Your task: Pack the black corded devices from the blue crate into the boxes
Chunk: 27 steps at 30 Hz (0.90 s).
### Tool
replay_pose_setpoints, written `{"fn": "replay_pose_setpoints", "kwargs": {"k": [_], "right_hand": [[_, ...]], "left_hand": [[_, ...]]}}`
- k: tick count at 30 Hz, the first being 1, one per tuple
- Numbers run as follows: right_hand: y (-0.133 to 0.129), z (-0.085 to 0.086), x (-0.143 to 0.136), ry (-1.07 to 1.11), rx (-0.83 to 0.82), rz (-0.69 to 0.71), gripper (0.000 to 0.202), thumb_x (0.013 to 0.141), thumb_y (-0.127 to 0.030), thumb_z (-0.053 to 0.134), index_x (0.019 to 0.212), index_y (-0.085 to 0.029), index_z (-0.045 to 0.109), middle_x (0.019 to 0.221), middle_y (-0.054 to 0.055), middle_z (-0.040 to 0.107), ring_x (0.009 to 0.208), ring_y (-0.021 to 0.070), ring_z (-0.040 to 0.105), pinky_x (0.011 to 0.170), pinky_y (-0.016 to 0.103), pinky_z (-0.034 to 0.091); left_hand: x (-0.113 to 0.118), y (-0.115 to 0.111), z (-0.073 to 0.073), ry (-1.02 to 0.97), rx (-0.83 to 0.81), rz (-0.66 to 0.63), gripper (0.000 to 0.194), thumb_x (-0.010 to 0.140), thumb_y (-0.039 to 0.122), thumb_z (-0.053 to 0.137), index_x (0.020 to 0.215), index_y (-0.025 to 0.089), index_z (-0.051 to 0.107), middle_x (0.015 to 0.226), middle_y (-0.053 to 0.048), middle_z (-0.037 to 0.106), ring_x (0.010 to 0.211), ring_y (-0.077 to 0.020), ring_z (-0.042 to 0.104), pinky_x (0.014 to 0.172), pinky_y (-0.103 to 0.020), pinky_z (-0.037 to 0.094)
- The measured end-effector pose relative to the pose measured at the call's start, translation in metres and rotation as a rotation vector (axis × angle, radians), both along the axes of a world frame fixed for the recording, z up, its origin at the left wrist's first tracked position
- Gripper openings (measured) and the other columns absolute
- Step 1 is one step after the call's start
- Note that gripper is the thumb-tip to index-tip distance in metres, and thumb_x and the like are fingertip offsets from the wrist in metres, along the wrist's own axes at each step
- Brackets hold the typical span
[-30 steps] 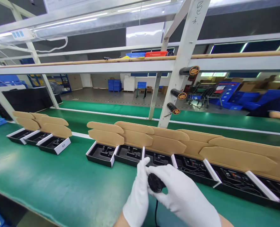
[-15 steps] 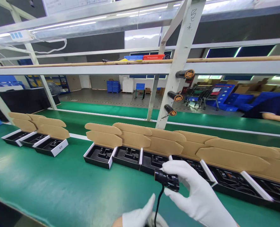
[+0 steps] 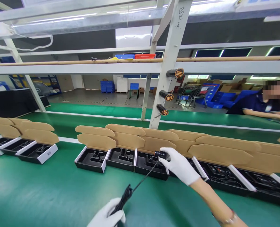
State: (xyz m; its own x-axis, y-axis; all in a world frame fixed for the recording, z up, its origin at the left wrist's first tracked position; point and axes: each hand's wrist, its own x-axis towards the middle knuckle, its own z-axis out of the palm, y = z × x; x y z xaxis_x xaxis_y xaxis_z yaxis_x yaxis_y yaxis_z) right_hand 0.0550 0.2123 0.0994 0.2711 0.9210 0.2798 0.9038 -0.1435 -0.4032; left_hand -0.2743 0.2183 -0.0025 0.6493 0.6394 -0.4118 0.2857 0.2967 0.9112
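Note:
My right hand (image 3: pixel 180 165), in a white glove, grips a short black cylindrical device (image 3: pixel 160 154) with an orange ring at its end. It is held over an open box (image 3: pixel 150 171) whose black insert has molded recesses. From the device a thin black cable runs down to a coiled cable bundle (image 3: pixel 126 197). My left hand (image 3: pixel 108 214), also gloved in white, is closed around the lower part of that bundle, above the green tabletop (image 3: pixel 66 195).
Several open boxes with brown lids (image 3: pixel 96 141) stand in a row along the table. More boxes (image 3: pixel 39 151) are at the left. A white post (image 3: pixel 169 60) with black cylinders (image 3: pixel 166 95) attached rises behind the row. A person (image 3: pixel 253 102) leans on a far table.
My right hand has carried the cylindrical device forward over an open box. My left hand has moved left, and the cable between the hands is now stretched out. The view has shifted right.

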Motion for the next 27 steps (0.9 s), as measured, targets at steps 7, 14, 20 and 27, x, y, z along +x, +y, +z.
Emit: {"fn": "replay_pose_setpoints", "kwargs": {"k": [7, 14, 20, 27], "right_hand": [[0.035, -0.017, 0.007, -0.324, -0.373, 0.048, 0.03, 0.087, -0.023, 0.06, 0.117, -0.018, 0.06, 0.11, 0.009, 0.07, 0.096, 0.0252, 0.068, 0.082, 0.032, 0.047], [0.048, -0.028, 0.012, -0.379, -0.452, 0.054, 0.014, 0.084, -0.015, 0.062, 0.096, -0.015, 0.069, 0.09, 0.015, 0.072, 0.09, 0.029, 0.068, 0.08, 0.035, 0.047], [0.035, 0.016, -0.004, -0.192, -0.32, 0.352, 0.039, 0.086, -0.043, 0.062, 0.119, -0.022, 0.067, 0.117, 0.009, 0.069, 0.107, 0.0275, 0.062, 0.09, 0.036, 0.047], [0.008, 0.041, -0.049, 0.217, -0.098, 0.364, 0.025, 0.086, -0.043, 0.058, 0.097, -0.021, 0.064, 0.085, 0.002, 0.071, 0.076, 0.022, 0.064, 0.072, 0.033, 0.05]], "left_hand": [[0.014, 0.014, 0.045, 0.346, 0.316, 0.24, 0.05, 0.083, 0.043, 0.056, 0.13, 0.029, 0.055, 0.125, -0.004, 0.065, 0.112, -0.0248, 0.061, 0.101, -0.038, 0.047], [0.02, 0.026, 0.049, 0.474, 0.764, 0.118, 0.038, 0.091, 0.043, 0.045, 0.127, 0.038, 0.056, 0.131, 0.002, 0.063, 0.11, -0.0253, 0.063, 0.095, -0.042, 0.052], [0.04, 0.039, 0.074, 0.273, 1.463, 0.009, 0.039, 0.098, 0.023, 0.031, 0.131, 0.029, 0.051, 0.109, -0.002, 0.071, 0.088, -0.0171, 0.067, 0.074, -0.028, 0.053], [0.107, 0.067, 0.118, 0.284, 1.509, 0.202, 0.04, 0.099, 0.038, 0.038, 0.131, 0.021, 0.054, 0.106, -0.012, 0.067, 0.091, -0.0265, 0.059, 0.086, -0.044, 0.044]]}}
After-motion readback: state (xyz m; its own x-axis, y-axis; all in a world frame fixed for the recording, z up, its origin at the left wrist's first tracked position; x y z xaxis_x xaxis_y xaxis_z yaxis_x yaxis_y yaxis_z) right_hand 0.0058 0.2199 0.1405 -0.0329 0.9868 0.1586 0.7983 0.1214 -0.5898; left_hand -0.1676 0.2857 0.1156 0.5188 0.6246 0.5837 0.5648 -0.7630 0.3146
